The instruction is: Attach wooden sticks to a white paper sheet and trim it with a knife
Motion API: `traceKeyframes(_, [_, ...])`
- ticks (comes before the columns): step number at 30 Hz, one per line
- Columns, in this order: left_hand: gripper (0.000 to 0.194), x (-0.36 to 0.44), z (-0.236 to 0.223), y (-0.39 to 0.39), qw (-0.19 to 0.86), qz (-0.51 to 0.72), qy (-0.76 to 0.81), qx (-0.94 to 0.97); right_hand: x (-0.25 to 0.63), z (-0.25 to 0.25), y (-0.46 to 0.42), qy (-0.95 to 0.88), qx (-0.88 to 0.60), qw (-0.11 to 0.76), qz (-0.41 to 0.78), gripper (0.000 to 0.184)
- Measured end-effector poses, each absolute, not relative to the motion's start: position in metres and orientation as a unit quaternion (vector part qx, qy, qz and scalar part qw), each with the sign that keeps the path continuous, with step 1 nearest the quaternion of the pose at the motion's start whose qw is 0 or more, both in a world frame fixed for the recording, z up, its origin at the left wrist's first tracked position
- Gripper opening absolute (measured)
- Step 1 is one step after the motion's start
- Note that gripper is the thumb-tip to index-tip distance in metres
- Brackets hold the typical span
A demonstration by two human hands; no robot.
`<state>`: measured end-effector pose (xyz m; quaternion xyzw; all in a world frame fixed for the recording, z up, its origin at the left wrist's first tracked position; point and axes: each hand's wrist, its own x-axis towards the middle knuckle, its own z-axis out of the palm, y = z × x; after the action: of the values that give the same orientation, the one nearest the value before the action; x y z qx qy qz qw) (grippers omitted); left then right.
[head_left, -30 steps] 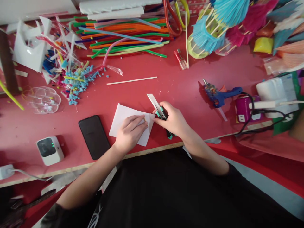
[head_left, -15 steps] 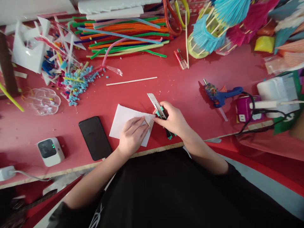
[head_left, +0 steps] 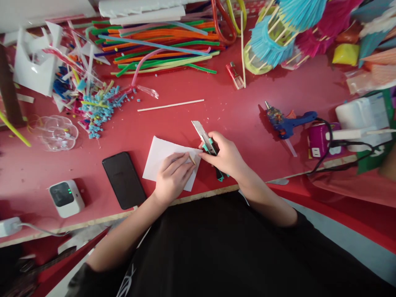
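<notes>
My left hand (head_left: 172, 176) rests on a folded piece of white paper (head_left: 159, 153), its fingers closed together. A short wooden stick (head_left: 192, 159) lies at its fingertips, against the paper. Beside it, my right hand (head_left: 228, 155) is wrapped round a utility knife (head_left: 201, 133) with a black and teal handle. The wide blade is out and points away to the upper left. My right thumb meets the right corner of the paper. Beyond both hands a thin pale stick (head_left: 170, 105) lies on the red table (head_left: 173, 88).
Left of the paper are a black phone (head_left: 124, 180) and a white device (head_left: 66, 199). A blue glue gun (head_left: 287, 123) lies to the right, its cord trailing. Colourful pipe cleaners (head_left: 161, 45), blue cut bits (head_left: 97, 111), a red lighter-like item (head_left: 235, 76) and paper umbrellas (head_left: 270, 43) fill the back.
</notes>
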<state>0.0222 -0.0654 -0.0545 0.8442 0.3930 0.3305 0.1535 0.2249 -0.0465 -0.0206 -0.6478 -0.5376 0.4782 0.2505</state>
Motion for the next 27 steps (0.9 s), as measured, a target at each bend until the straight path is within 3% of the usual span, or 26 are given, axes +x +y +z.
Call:
traceKeyframes(9, [0.020,0.022,-0.054,-0.064,0.155,0.336,0.387,0.845,0.231,-0.019,-0.055,-0.542,-0.653,0.262,0.460,0.019])
traceKeyframes(21, [0.017,0.020,-0.054,-0.063,0.156,0.337,0.379,0.848,0.225,-0.012,-0.101,-0.668,-0.615,0.250,0.335,0.044])
traceKeyframes(27, [0.016,0.021,-0.052,-0.062,0.161,0.332,0.383,0.847,0.220,-0.006,-0.112,-0.685,-0.619,0.180,0.338,0.051])
